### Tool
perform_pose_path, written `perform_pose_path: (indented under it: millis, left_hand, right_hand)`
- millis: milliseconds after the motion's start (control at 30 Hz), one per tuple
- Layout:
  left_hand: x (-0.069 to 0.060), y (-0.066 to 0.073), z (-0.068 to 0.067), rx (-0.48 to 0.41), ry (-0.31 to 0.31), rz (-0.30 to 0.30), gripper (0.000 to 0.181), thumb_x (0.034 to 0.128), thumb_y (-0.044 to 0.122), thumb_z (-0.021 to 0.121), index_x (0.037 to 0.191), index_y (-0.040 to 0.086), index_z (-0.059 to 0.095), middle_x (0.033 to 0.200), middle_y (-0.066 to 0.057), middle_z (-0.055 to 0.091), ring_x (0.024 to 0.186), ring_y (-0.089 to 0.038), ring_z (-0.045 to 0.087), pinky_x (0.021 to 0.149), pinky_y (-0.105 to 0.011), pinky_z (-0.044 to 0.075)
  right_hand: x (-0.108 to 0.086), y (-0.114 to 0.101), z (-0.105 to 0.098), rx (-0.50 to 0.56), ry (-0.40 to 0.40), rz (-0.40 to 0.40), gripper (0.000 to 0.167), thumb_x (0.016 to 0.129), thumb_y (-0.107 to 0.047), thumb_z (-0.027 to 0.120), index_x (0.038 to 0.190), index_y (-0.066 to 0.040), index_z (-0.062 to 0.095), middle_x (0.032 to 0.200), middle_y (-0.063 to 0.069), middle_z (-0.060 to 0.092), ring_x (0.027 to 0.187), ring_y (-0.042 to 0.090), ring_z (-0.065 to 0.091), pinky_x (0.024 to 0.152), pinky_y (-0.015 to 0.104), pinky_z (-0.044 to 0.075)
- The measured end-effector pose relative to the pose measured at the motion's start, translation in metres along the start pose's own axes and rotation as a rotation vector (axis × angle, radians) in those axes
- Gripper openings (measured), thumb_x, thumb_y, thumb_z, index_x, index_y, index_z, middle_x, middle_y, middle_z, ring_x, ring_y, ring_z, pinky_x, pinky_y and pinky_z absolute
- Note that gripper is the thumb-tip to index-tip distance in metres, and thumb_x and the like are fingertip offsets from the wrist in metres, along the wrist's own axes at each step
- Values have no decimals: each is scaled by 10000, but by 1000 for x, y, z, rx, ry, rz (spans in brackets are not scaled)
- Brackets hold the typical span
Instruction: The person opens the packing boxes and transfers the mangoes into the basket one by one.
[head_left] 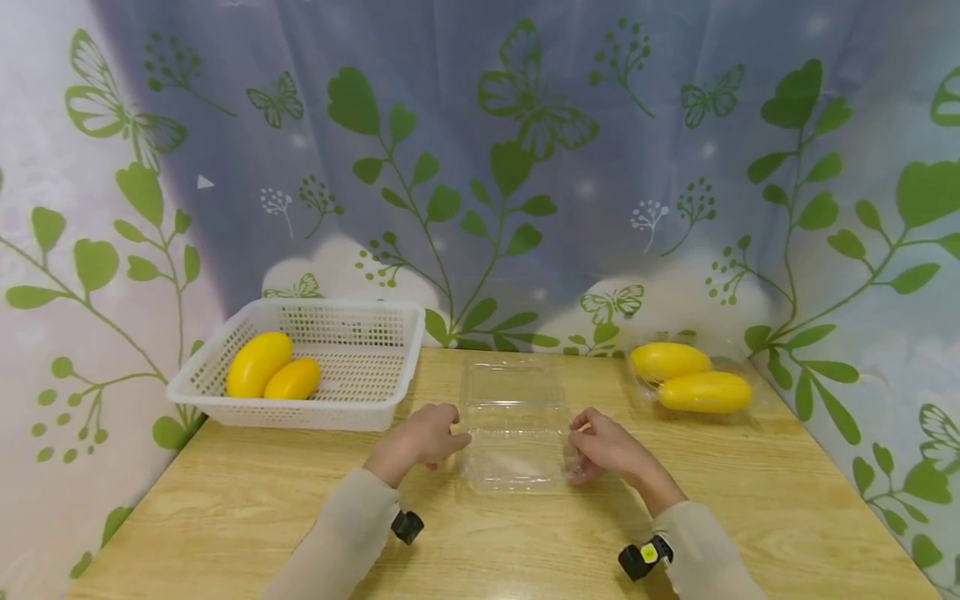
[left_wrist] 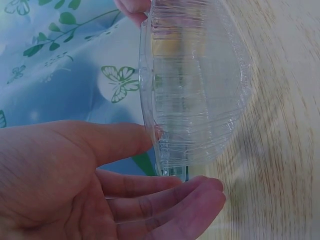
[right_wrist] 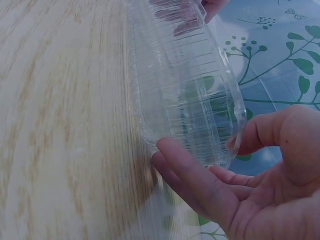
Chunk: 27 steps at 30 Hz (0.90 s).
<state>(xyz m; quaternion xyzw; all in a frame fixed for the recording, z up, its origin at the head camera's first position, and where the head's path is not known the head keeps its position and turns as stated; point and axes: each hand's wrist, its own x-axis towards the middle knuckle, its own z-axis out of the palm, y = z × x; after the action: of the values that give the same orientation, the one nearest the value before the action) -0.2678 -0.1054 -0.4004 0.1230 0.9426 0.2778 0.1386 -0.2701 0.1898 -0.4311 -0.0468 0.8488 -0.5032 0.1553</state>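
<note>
- I see a clear, see-through plastic box [head_left: 517,460] on the light brown wooden table [head_left: 510,550], right between the person's two hands. It is open, and its clear lid part [head_left: 516,382] lies back toward the wall.
- The left hand [head_left: 422,439] is at one end of the box. Its thumb touches the rim — the other fingers reach out long and loose, close to the box's end.
- The right hand [head_left: 609,447] holds the other end, with its thumb on the rim and its fingers around the side.
- Over on the left hand's side sits a white plastic basket full of little holes [head_left: 330,417]. Two smooth, yellow, egg-shaped fruits [head_left: 260,367] are in it, side by side.
- Over on the right hand's side, two long yellow fruits [head_left: 705,392] lie touching — there is clear plastic around them.
- The person has pale beige sleeves [head_left: 341,533] and a small black gadget [head_left: 407,527] at each wrist.
- Behind the table hangs a blue-grey and white cloth [head_left: 622,142] with green leaves and butterflies.
</note>
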Motion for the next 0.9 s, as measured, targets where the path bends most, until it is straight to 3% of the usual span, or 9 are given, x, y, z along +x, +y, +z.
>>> perform_pose_path:
  millis: [200, 433, 667, 833, 900]
  left_hand:
    - [1, -1, 1, 8, -2, -2, 487, 1028, 261, 625, 1390, -57, 557, 1328, -263, 627, 636, -221, 678, 609, -323, 581]
    - [1, -1, 1, 22, -13, -9, 516, 1042, 278, 607, 1434, -49, 531, 1122, -193, 703, 600, -216, 668, 657, -340, 584]
    - [2, -3, 1, 23, -12, -3, 527, 1036, 273, 615, 1435, -59, 527, 1065, -177, 709, 598, -221, 676, 623, -330, 585]
    - [3, -2, 1, 34, -3, 17, 513, 1037, 261, 611, 1422, -69, 535, 833, -110, 684, 567, -234, 675, 644, -329, 589]
    - [4, -1, 1, 49, 23, 33, 499, 1033, 244, 619, 1401, -84, 548, 731, -89, 678, 551, -247, 685, 730, -351, 609]
  right_hand:
    - [1, 1, 1, -4, 11, 19, 341, 994, -104, 484, 1286, 67, 444, 1006, 199, 606, 651, 203, 624, 633, 364, 639]
    - [0, -1, 0, -22, -9, 1, 364, 1008, -120, 476, 1309, 78, 425, 1021, 217, 607, 647, 200, 649, 641, 377, 640]
    - [0, -1, 1, 3, -19, -10, 384, 994, -112, 476, 1317, 86, 416, 920, 174, 573, 619, 185, 616, 641, 378, 642]
    - [-1, -1, 0, 5, -4, -8, 382, 987, -98, 472, 1317, 88, 426, 927, 176, 584, 620, 182, 622, 641, 372, 642]
    - [-1, 0, 0, 12, 0, -4, 386, 984, -93, 471, 1321, 90, 425, 954, 186, 594, 631, 181, 629, 644, 375, 643]
